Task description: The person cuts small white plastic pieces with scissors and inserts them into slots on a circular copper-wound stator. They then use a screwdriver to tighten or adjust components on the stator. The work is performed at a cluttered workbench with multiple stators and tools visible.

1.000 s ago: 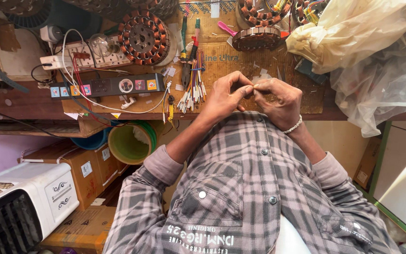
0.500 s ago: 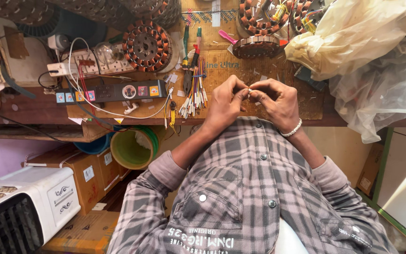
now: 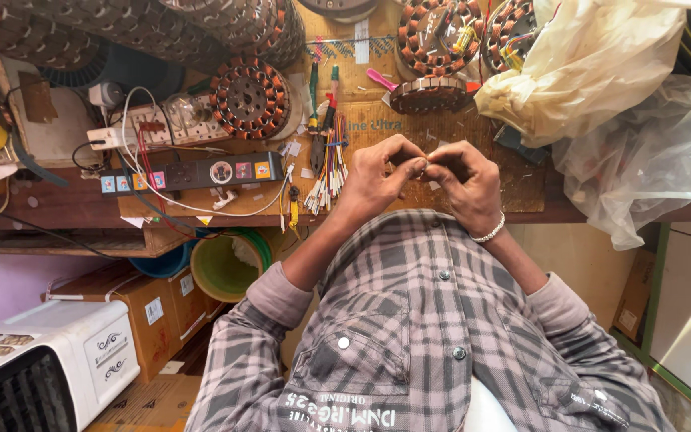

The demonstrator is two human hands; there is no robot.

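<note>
My left hand and my right hand meet fingertip to fingertip just above the wooden workbench. Together they pinch a small thin piece, perhaps a bit of wire; it is mostly hidden by the fingers. A beaded bracelet circles my right wrist. A bundle of coloured wires lies on the bench just left of my left hand. My checked shirt fills the bottom of the view.
Copper-wound motor stators lie at the back of the bench. A black power strip with white cables sits on the left. Plastic bags are heaped on the right. A green bucket, cardboard boxes and a white appliance stand below.
Both hands stay joined at the fingertips in the same spot, with only small finger movements. The view has shifted slightly.
</note>
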